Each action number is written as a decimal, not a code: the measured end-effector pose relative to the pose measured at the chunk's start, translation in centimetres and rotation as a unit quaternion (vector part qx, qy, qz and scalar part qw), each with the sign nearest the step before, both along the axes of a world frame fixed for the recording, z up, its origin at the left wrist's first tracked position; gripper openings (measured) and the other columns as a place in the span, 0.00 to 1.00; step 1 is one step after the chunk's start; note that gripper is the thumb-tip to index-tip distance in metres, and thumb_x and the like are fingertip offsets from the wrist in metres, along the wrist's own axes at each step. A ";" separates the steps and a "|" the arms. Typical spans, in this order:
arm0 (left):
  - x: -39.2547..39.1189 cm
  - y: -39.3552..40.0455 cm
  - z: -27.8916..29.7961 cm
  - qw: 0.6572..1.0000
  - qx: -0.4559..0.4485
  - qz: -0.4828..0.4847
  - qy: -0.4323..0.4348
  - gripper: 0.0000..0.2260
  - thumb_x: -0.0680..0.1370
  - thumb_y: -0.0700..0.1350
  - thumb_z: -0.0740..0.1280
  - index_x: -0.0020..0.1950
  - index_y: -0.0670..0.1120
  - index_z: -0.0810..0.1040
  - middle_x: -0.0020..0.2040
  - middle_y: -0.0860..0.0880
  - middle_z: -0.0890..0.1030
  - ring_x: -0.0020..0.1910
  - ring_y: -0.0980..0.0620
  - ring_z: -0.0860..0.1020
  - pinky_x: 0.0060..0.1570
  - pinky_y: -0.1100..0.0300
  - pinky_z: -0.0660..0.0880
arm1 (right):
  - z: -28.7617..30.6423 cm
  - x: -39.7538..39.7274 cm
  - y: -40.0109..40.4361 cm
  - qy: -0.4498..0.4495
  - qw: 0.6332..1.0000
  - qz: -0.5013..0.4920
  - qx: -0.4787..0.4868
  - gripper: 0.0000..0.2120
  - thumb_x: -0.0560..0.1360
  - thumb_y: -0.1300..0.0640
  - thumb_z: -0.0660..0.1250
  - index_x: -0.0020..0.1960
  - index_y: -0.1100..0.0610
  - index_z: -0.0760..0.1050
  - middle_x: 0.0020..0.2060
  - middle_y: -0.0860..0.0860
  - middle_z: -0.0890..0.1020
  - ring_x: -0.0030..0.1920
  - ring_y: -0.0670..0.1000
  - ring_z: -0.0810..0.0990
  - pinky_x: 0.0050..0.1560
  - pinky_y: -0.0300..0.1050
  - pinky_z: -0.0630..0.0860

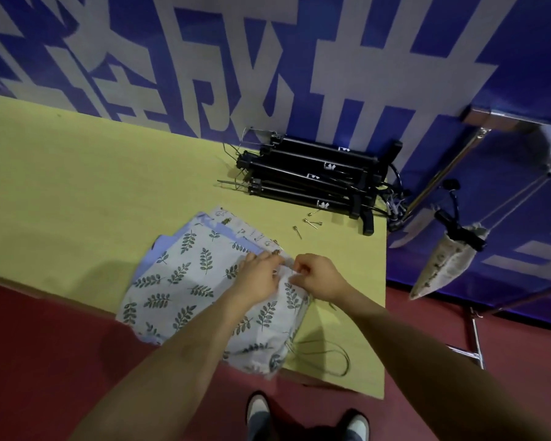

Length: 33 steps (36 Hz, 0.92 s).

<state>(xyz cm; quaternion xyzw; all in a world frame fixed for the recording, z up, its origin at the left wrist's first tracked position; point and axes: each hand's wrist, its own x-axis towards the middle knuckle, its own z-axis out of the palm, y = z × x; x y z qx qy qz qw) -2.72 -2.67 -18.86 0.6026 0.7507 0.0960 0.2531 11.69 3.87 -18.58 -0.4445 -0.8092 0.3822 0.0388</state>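
A pale cloth with a green leaf print (pixel 185 281) lies on top of a stack of folded fabrics on the yellow-green table (pixel 77 186). My left hand (pixel 258 275) rests flat on the cloth near its right edge, fingers stretched toward a small metal pin. My right hand (pixel 318 276) pinches the cloth's edge with curled fingers, right beside the left hand. Whether a pin sits between those fingers is hidden.
Several loose safety pins (pixel 310 222) lie on the table beyond the cloth. Black clip hangers (pixel 318 176) are piled at the back against a blue banner wall. A wire hanger (pixel 325 358) lies at the table's front edge. A metal rack (pixel 452 173) with a hung cloth stands right.
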 end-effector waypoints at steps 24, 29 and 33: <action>-2.2 2.6 8.8 0.980 0.197 0.031 0.019 0.10 0.75 0.47 0.64 0.51 0.46 0.67 0.48 0.50 0.69 0.42 0.48 0.72 0.40 0.57 0.66 | 8.0 -4.4 3.4 0.252 0.951 -0.172 -0.040 0.13 0.71 0.63 0.72 0.36 0.59 0.68 0.25 0.52 0.71 0.21 0.43 0.69 0.24 0.38 0.66; -0.7 2.6 7.7 0.989 0.145 0.016 0.038 0.22 0.74 0.58 0.65 0.62 0.47 0.67 0.56 0.49 0.75 0.54 0.47 0.76 0.47 0.55 0.71 | 8.3 -4.2 3.1 0.312 0.924 -0.193 -0.104 0.13 0.74 0.63 0.69 0.32 0.59 0.71 0.23 0.50 0.71 0.22 0.44 0.67 0.23 0.38 0.62; -0.3 2.8 7.2 0.985 0.150 0.065 0.049 0.17 0.77 0.52 0.64 0.62 0.44 0.68 0.57 0.47 0.77 0.53 0.46 0.78 0.46 0.55 0.75 | 8.4 -3.7 2.8 0.315 0.921 -0.177 -0.148 0.07 0.74 0.68 0.65 0.38 0.63 0.75 0.25 0.49 0.75 0.25 0.45 0.72 0.26 0.36 0.67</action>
